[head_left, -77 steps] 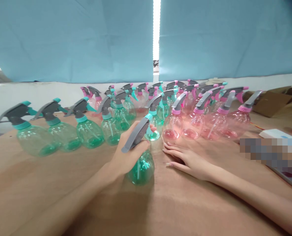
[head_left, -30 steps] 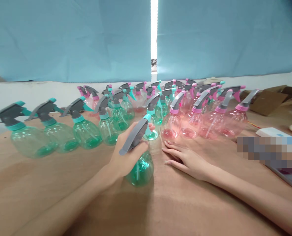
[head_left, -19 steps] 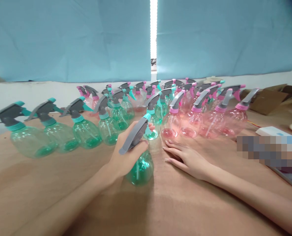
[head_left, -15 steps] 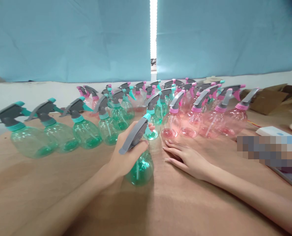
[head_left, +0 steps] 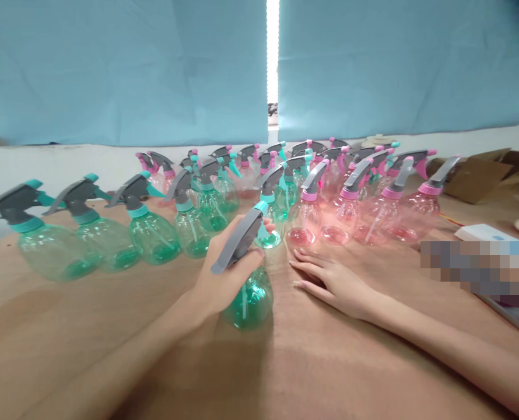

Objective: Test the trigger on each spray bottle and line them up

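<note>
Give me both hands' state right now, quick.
Left hand: closed around the neck of the green spray bottle, which rests on the table.
Right hand: open, palm down flat on the table, holding nothing.

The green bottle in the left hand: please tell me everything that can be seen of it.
The green bottle has a round, clear plastic body, tinted green, with a thin tube inside. On top sits a grey sprayer with a teal nozzle. It stands on the table, in front of the other bottles. The left hand grips its neck; the right hand lies beside it, apart.
</note>
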`<state>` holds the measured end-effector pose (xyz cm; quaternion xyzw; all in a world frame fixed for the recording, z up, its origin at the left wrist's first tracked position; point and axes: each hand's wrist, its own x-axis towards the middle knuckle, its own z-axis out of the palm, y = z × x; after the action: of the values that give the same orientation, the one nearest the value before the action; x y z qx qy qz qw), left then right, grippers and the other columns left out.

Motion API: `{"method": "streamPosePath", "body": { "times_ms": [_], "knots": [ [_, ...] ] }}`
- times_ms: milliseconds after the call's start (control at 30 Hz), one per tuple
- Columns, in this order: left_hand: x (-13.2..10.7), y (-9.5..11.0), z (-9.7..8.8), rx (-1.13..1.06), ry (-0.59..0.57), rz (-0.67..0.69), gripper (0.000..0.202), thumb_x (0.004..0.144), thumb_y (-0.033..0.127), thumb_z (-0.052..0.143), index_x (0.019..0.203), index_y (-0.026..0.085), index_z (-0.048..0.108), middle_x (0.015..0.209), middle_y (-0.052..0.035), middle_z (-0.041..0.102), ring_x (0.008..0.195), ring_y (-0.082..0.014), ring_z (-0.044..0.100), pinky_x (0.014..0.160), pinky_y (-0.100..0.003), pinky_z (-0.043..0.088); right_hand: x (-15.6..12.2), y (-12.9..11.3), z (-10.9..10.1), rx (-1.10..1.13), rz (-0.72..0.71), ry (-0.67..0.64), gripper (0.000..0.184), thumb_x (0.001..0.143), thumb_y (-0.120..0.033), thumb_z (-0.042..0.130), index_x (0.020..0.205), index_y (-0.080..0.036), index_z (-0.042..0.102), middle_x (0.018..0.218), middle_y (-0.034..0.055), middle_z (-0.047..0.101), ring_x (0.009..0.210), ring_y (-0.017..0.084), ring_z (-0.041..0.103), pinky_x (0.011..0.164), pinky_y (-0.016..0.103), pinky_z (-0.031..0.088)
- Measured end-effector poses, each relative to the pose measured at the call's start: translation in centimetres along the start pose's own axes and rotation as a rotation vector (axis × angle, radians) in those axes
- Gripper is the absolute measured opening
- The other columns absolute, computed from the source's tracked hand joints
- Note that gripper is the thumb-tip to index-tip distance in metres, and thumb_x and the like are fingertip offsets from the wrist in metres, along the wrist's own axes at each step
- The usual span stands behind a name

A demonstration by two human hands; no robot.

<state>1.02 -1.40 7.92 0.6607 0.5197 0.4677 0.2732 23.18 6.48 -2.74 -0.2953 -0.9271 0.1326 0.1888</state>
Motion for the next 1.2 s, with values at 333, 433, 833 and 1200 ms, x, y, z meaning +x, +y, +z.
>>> {"method": "streamPosePath", "body": {
  "times_ms": [333,433,833,1200],
  "knots": [
    [-0.05,-0.24,-0.08,0.012,-0.004,0.008,0.038,0.079,0.02,0.052,0.116,0.026,0.057,0.071,0.0024,0.058,0.075,-0.0194,0.061,0.064,-0.03,0.046,-0.03,0.11,0.09,0.015,-0.005,0.015,0.05,0.095,-0.049,0.044,0.137,-0.024,0.05,0.139,0.0103,0.053,0.131,0.031,0.045,0.105,0.051,0.039],
    [-0.08,-0.24,-0.08,0.005,0.003,0.01,0.035,0.078,0.019,0.052,0.112,0.026,0.058,0.07,0.0026,0.056,0.073,-0.0186,0.06,0.065,-0.03,0.046,-0.01,0.09,0.06,-0.003,-0.004,0.0,0.05,0.095,-0.049,0.043,0.138,-0.023,0.05,0.14,0.0105,0.052,0.132,0.03,0.043,0.106,0.05,0.038],
    [-0.24,-0.37,-0.44,-0.003,-0.032,0.067,0.012,0.076,0.016,0.05,0.085,0.021,0.057,0.078,0.0008,0.058,0.075,-0.0171,0.057,0.065,-0.03,0.041,0.02,0.04,-0.02,-0.013,0.004,-0.013,0.051,0.095,-0.049,0.043,0.138,-0.022,0.05,0.14,0.0106,0.052,0.132,0.029,0.043,0.107,0.048,0.038],
    [-0.23,-0.32,-0.31,-0.028,-0.015,0.062,0.011,0.077,0.016,0.049,0.084,0.024,0.051,0.068,0.0044,0.043,0.064,-0.0142,0.048,0.069,-0.031,0.04,-0.01,0.14,0.12,-0.017,0.004,-0.01,0.052,0.095,-0.049,0.044,0.138,-0.02,0.05,0.141,0.0115,0.051,0.133,0.029,0.042,0.108,0.047,0.038]
  ]
}}
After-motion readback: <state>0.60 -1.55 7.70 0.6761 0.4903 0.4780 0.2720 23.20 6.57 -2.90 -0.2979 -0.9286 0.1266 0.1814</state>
